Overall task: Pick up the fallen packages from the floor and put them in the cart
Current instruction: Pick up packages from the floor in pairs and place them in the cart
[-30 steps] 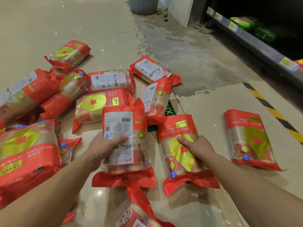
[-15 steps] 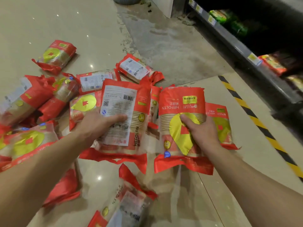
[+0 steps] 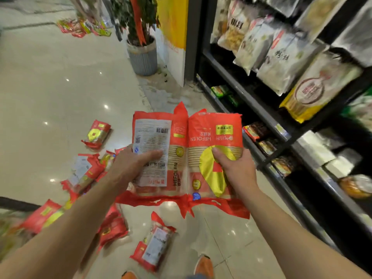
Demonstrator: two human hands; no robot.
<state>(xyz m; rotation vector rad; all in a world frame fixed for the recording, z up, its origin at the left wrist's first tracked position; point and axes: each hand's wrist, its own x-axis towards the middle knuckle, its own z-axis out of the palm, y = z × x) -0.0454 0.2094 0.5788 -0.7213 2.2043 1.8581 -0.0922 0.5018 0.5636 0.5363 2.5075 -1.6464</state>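
My left hand point(image 3: 130, 166) grips a red package point(image 3: 159, 137) with its white label side facing me. My right hand point(image 3: 235, 170) grips a second red package point(image 3: 217, 133) showing a yellow disc. Both packages are raised well above the floor, side by side and touching. Several more red packages lie on the tiles below: one point(image 3: 96, 133) to the left, a heap point(image 3: 84, 174) beside my left forearm, another point(image 3: 153, 248) near my feet. A dark bar with blurred packages at the lower left edge point(image 3: 14, 206) may be the cart; I cannot tell.
Black store shelving point(image 3: 281, 137) full of bagged goods runs along the right. A grey planter point(image 3: 143, 57) with a plant stands by a white and yellow pillar point(image 3: 173, 37). More packets point(image 3: 80, 29) lie far back on the floor. My orange shoes point(image 3: 203, 266) show at the bottom.
Both hands have lifted their packages off the floor and up to chest height. The view has risen and swung right, bringing the shelves and planter into sight.
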